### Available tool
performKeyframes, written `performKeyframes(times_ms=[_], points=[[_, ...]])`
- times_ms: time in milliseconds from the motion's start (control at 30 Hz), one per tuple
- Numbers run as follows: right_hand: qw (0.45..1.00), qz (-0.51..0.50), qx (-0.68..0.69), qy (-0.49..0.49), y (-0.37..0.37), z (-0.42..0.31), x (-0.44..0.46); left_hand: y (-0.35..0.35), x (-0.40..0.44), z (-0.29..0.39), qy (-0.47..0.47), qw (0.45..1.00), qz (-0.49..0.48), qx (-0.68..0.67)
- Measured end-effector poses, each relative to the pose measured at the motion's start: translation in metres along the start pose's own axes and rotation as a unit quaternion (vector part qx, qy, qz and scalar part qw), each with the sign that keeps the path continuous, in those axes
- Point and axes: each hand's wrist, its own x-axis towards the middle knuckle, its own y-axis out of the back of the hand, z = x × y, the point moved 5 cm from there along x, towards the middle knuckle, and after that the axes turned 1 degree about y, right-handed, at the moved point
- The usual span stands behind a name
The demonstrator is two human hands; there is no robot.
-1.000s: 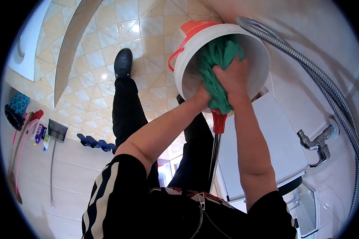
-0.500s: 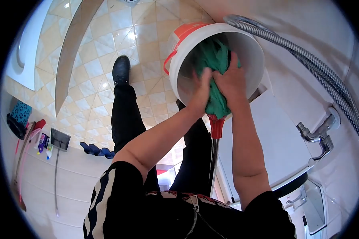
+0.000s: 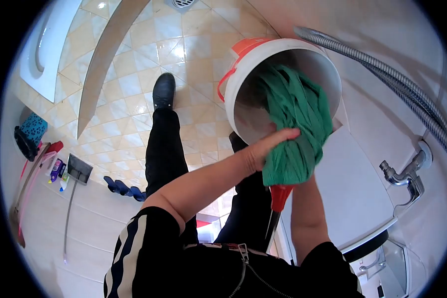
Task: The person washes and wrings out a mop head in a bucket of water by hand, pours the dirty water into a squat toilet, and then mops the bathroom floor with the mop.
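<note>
A bunched green cloth lies partly inside a white bucket with an orange-red band and handle, its mouth tilted toward me. My left hand grips the cloth near the bucket's lower rim, its thumb across the folds. The right forearm reaches up behind the cloth, which hides my right hand and its fingers. Just below the cloth shows the red head of a pole, whose metal shaft runs down between my legs and right arm.
On the right are a metal hose, a wall tap and a white panel. At left stand a dustpan, bottles and a blue patterned bin. Blue slippers lie by the wall.
The green cloth has come partly out of the bucket toward me and spread over its rim. My right hand has gone behind the cloth; my left hand has moved lower and right.
</note>
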Motion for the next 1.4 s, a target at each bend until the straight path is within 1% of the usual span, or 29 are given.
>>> performKeyframes(times_ms=[67, 100, 200, 300, 467, 533, 600, 633, 667, 733, 767, 833, 900, 933, 1000, 1033, 1100, 1133, 1200, 1233, 1300, 1400], points=[[0.998, 0.008, 0.056, -0.009, 0.019, 0.023, -0.004, -0.003, -0.006, -0.009, 0.015, 1.0, 0.01, -0.01], [0.997, 0.017, 0.07, -0.008, 0.028, 0.026, -0.003, -0.005, -0.01, -0.013, 0.014, 0.999, 0.03, 0.008], [0.997, 0.038, 0.069, -0.007, 0.047, 0.016, 0.013, 0.001, -0.021, -0.017, 0.0, 0.999, 0.046, 0.005], [0.999, 0.041, 0.035, -0.007, 0.048, -0.009, 0.035, 0.015, -0.02, -0.017, -0.008, 0.999, 0.042, -0.02], [0.998, 0.02, -0.067, -0.001, 0.027, -0.052, 0.052, 0.047, -0.01, -0.016, -0.016, 0.999, 0.036, 0.022], [0.99, 0.007, -0.14, 0.005, 0.017, -0.068, 0.047, 0.059, 0.0, -0.017, -0.027, 0.998, 0.038, 0.042], [0.966, -0.01, -0.258, 0.012, -0.005, -0.077, 0.042, 0.062, 0.007, -0.014, -0.051, 0.994, 0.055, 0.074], [0.941, -0.018, -0.337, 0.019, -0.018, -0.078, 0.039, 0.062, 0.007, -0.013, -0.047, 0.992, 0.068, 0.096], [0.904, -0.022, -0.426, 0.022, -0.037, -0.075, 0.04, 0.055, 0.007, -0.01, -0.043, 0.989, 0.081, 0.118], [0.805, -0.031, -0.592, 0.03, -0.073, -0.065, 0.044, 0.051, 0.01, -0.007, -0.039, 0.982, 0.099, 0.153], [0.762, -0.022, -0.646, 0.033, -0.08, -0.062, 0.047, 0.051, 0.014, -0.006, -0.041, 0.979, 0.105, 0.167], [0.666, -0.005, -0.745, 0.038, -0.09, -0.057, 0.052, 0.054, 0.018, -0.005, -0.037, 0.973, 0.112, 0.197], [0.533, 0.015, -0.844, 0.061, -0.093, -0.053, 0.058, 0.055, 0.019, -0.003, -0.025, 0.967, 0.113, 0.228], [0.46, 0.024, -0.885, 0.072, -0.095, -0.051, 0.06, 0.055, 0.02, -0.002, -0.046, 0.964, 0.109, 0.237], [0.379, 0.033, -0.921, 0.084, -0.11, -0.039, 0.061, 0.049, 0.017, 0.001, -0.085, 0.958, 0.1, 0.256], [0.337, 0.037, -0.936, 0.091, -0.117, -0.035, 0.063, 0.046, 0.017, 0.004, -0.101, 0.952, 0.111, 0.267], [0.31, 0.042, -0.945, 0.095, -0.113, -0.03, 0.071, 0.034, 0.015, 0.01, -0.134, 0.939, 0.133, 0.286], [0.296, 0.046, -0.949, 0.098, -0.11, -0.027, 0.075, 0.038, 0.019, 0.01, -0.121, 0.937, 0.134, 0.298], [0.254, 0.071, -0.962, 0.066, -0.109, -0.019, 0.081, 0.049, 0.029, 0.013, -0.094, 0.932, 0.137, 0.322], [0.232, 0.086, -0.967, 0.052, -0.109, -0.019, 0.081, 0.053, 0.032, 0.01, -0.096, 0.94, 0.145, 0.294], [0.243, 0.091, -0.965, 0.042, -0.11, -0.02, 0.081, 0.05, 0.033, 0.013, -0.106, 0.949, 0.164, 0.246], [0.254, 0.111, -0.961, 0.023, -0.096, -0.023, 0.081, 0.044, 0.02, 0.013, -0.103, 0.944, 0.256, 0.181]])
